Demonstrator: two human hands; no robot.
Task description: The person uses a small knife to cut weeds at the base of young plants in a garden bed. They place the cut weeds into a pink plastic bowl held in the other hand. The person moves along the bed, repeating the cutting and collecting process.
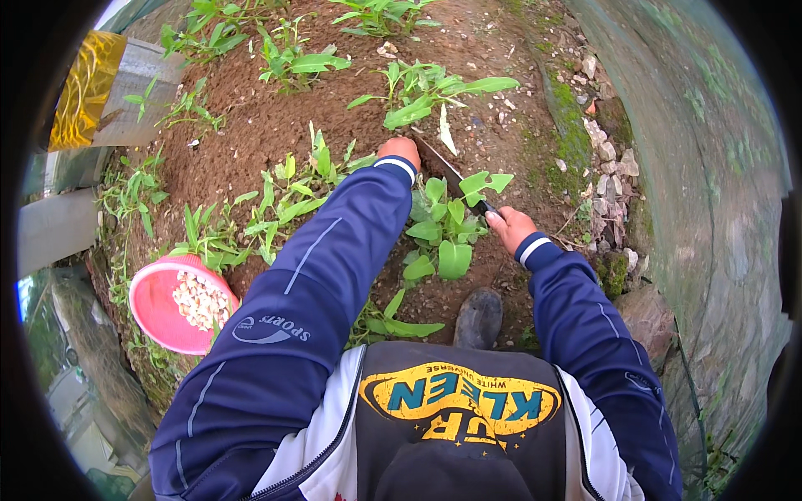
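Note:
My right hand (512, 229) grips the black handle (481, 206) of a long knife. Its dark blade (446, 168) slants up and left, with the tip low against brown soil (351, 106). Beside that tip is my left hand (400, 150), fingers curled down at the ground; what they may hold is hidden. A broad-leaved green plant (446, 228) grows just below the blade, partly in front of it. Beyond my left hand stands another leafy plant (426, 94), with a pale, withered leaf (446, 130) hanging towards the knife.
A pink plastic basket (150, 307) with whitish pieces resembling garlic cloves (200, 300) sits at left. Green netting (708, 188) walls the right side, behind stones (608, 150). A dark boot (479, 318) stands on the soil near my body. More leafy plants (294, 62) grow farther up.

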